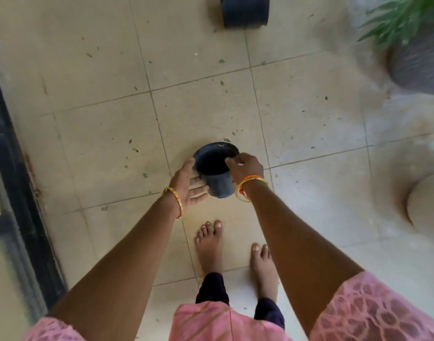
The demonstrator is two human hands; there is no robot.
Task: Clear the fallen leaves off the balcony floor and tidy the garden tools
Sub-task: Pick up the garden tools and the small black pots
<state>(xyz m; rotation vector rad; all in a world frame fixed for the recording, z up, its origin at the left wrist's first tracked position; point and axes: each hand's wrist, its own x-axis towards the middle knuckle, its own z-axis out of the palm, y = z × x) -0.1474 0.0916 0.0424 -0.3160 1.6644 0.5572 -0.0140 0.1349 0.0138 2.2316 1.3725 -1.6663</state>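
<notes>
- A person held a small dark plastic pot (214, 172) over the tiled balcony floor (309, 119), its mouth tipped away from the body and its base towards the wrists.
- The left hand (187, 184) lay open under and beside the pot's wall, fingers (198, 189) straight and lightly spread, so it cradled rather than gripped.
- The right hand (246, 167) pinched the rim, thumb and fingertips (229, 162) curled over the near edge; how far the fingertips reached inside could not be told.
- The likeliest slip: with only that rim pinch and a flat palm, the pot could have rolled off the left fingers and dropped beside the bare feet (232, 249) just below.
- Tipped further, it might have spilled whatever lay inside; its contents were too dark to make out.
- Small green leaf scraps (137, 150) lay scattered beyond both sets of fingertips, uncleared; some could have been trodden in or missed.
- A second dark pot (245, 11) lay on its side well beyond the fingers, and a potted plant (412, 45) stood far out past the right hand.
- The frame was motion-blurred at its edges.
</notes>
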